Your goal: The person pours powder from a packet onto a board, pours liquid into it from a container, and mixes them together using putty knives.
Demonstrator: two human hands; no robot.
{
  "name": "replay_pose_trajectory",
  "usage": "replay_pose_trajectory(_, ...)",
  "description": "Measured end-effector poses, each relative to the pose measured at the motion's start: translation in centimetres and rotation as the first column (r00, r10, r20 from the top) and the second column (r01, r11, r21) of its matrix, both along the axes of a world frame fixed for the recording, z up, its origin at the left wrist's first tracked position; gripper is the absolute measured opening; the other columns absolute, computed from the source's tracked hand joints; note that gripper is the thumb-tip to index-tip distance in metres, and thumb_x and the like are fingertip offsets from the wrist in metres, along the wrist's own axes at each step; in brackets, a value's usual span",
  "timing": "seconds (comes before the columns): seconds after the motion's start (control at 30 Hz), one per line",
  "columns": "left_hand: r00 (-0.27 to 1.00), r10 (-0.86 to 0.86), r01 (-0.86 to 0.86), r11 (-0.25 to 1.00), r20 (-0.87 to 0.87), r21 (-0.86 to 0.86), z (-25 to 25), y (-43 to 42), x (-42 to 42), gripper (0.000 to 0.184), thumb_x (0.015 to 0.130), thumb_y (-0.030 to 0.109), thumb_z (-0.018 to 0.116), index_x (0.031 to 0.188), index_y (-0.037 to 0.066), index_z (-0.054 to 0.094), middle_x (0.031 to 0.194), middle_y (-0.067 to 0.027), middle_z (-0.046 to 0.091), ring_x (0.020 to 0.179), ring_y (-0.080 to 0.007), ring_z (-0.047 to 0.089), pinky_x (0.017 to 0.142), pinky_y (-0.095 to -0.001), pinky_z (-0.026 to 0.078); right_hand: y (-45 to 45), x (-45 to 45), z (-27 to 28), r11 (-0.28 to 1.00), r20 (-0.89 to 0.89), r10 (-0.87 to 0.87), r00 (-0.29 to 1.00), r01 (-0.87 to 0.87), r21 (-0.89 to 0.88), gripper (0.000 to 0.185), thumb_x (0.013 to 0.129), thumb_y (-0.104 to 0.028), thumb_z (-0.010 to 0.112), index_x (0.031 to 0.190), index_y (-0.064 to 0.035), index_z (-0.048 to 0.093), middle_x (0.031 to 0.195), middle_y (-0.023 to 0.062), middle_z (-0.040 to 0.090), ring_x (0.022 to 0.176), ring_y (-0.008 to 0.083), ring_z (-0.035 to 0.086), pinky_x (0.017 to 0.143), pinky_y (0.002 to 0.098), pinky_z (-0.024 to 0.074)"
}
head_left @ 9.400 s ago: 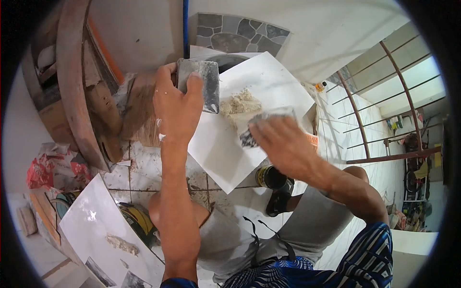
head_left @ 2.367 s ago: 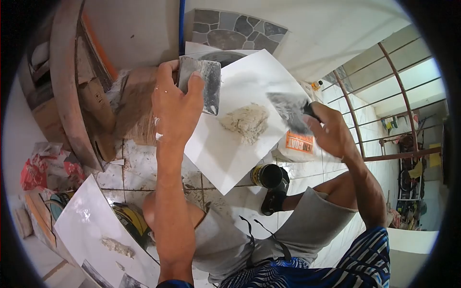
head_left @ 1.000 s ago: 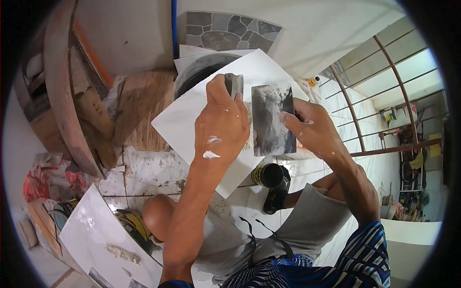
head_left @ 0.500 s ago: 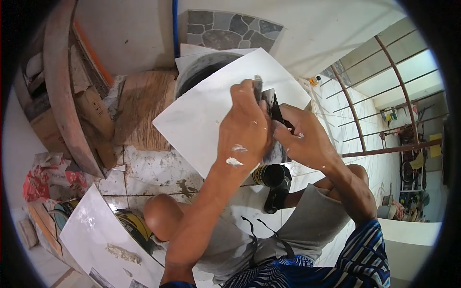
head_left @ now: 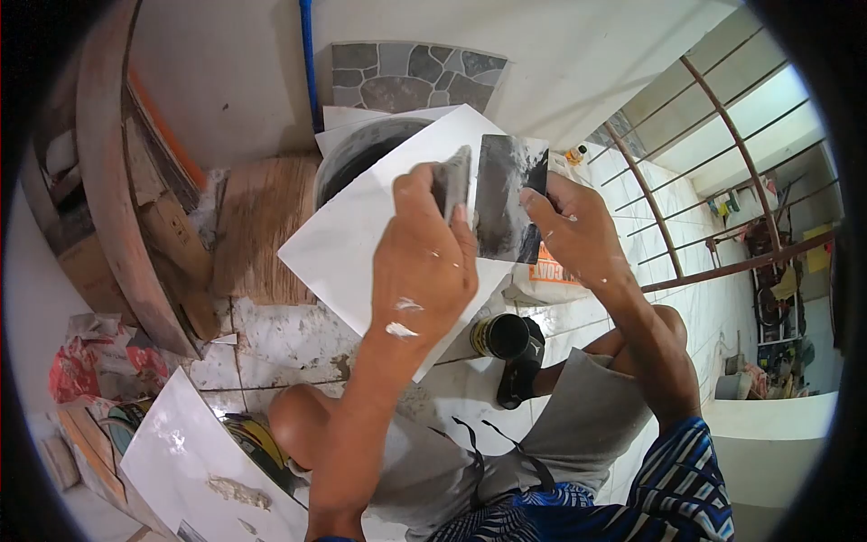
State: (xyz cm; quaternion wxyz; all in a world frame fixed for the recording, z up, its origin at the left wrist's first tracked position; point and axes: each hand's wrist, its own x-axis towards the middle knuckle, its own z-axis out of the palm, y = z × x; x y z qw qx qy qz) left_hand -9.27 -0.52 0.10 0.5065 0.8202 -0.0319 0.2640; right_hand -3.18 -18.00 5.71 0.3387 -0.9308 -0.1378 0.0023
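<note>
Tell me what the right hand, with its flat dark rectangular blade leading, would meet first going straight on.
Most likely the grey, pale-smeared flat tool in the left hand, across a narrow gap from the blade that the right hand holds. Depth is unclear here, so they might miss.

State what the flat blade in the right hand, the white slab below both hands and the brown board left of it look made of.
Flat blade: probably metal; thin, straight-edged, dull grey under pale smears.
White slab: smooth, perhaps glazed tile or coated sheet; its even face leaves that open.
Brown board: most likely rough, unpainted wood, judging by its streaky grain.
</note>
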Motion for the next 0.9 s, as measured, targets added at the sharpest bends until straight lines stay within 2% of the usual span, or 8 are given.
replay_pose_trajectory(0.17,0.974,-0.021,0.0,0.996,0.227,0.091,-1.6,-2.7,1.2,0.048,0.088,-0.002,0.061,0.129,-0.006,0.037,0.102,-0.0242,0.052,0.073,-0.0412,0.061,0.065,-0.0479,0.051,2.4,-1.2,-0.7,0.997,0.029,-0.006,1.0,0.003,0.078,0.026,0.092,-0.021,0.059,0.091,0.0047,0.061,0.071,0.0187,0.061,0.065,0.0223,0.056,0.064,0.0396,0.046)
replay_pose_trajectory(0.23,0.978,-0.014,-0.005,0.996,0.207,0.092,-1.6,-2.7,1.1,0.047,0.087,-0.003,0.062,0.128,-0.006,0.038,0.102,-0.0241,0.052,0.076,-0.0412,0.06,0.065,-0.0475,0.051,2.9,-1.7,-0.5,0.984,0.025,0.009,1.0,-0.014,0.175,0.026,0.092,-0.021,0.06,0.09,0.0049,0.061,0.07,0.0187,0.06,0.064,0.0234,0.055,0.063,0.0404,0.0455)
replay_pose_trajectory(0.27,0.981,-0.003,-0.017,0.995,0.195,0.097,-1.5,-2.4,1.2,0.047,0.088,-0.003,0.062,0.128,-0.006,0.038,0.102,-0.0242,0.052,0.077,-0.0411,0.061,0.065,-0.048,0.051,2.4,-1.5,-0.4,0.999,0.007,-0.017,1.0,0.017,0.04,0.025,0.092,-0.019,0.06,0.089,0.0049,0.06,0.068,0.0178,0.059,0.062,0.0219,0.053,0.062,0.0403,0.0447)
replay_pose_trajectory(0.53,0.996,0.092,-0.093,0.99,0.017,0.105,-1.4,-0.4,1.1,0.043,0.093,0.006,0.059,0.128,-0.007,0.04,0.115,-0.0291,0.054,0.086,-0.0481,0.059,0.077,-0.0574,0.045,0.2,-2.7,2.0,0.982,-0.092,0.039,0.995,-0.021,0.19,0.023,0.095,-0.018,0.06,0.091,0.0047,0.061,0.065,0.0056,0.055,0.063,0.0106,0.048,0.058,0.0318,0.0408)
replay_pose_trajectory(0.67,0.993,0.108,-0.112,0.991,0.054,0.072,-1.2,0.9,1.0,0.042,0.093,0.007,0.059,0.13,-0.004,0.041,0.116,-0.0281,0.054,0.098,-0.0476,0.056,0.085,-0.055,0.043,-2.6,-1.1,2.6,0.995,-0.115,0.018,0.993,-0.006,0.102,0.023,0.096,-0.02,0.059,0.093,0.0028,0.062,0.066,0.0014,0.053,0.063,0.0094,0.046,0.059,0.0299,0.0404)
replay_pose_trajectory(0.77,1.0,0.007,-0.008,0.991,0.006,0.137,-0.9,3.3,0.4,0.044,0.098,0.017,0.06,0.134,0.0,0.042,0.124,-0.0265,0.053,0.108,-0.0399,0.058,0.097,-0.0441,0.045,-3.6,-0.4,2.3,0.995,-0.077,0.01,0.997,-0.002,0.103,0.024,0.096,-0.021,0.059,0.092,0.0025,0.061,0.066,0.0022,0.054,0.062,0.01,0.046,0.059,0.0299,0.0406)
replay_pose_trajectory(0.8,0.999,-0.005,0.008,0.997,-0.038,0.08,-0.2,3.5,-0.1,0.034,0.092,0.008,0.064,0.124,0.004,0.052,0.118,-0.0189,0.06,0.102,-0.0334,0.061,0.093,-0.0409,0.047,-3.8,-0.1,2.2,0.992,-0.047,0.01,0.999,-0.005,0.123,0.024,0.096,-0.021,0.059,0.091,0.0025,0.06,0.066,0.0026,0.054,0.062,0.0103,0.047,0.059,0.0299,0.0407)
replay_pose_trajectory(0.9,0.983,-0.111,0.085,0.98,0.144,0.178,-0.8,4.9,-0.4,0.036,0.079,-0.008,0.063,0.112,0.005,0.056,0.11,-0.0135,0.063,0.092,-0.0346,0.06,0.083,-0.0432,0.046,-4.5,0.2,3.0,0.997,-0.034,0.057,0.998,-0.055,0.054,0.024,0.096,-0.021,0.06,0.089,0.0021,0.059,0.068,0.0037,0.055,0.063,0.0103,0.049,0.059,0.03,0.0409)
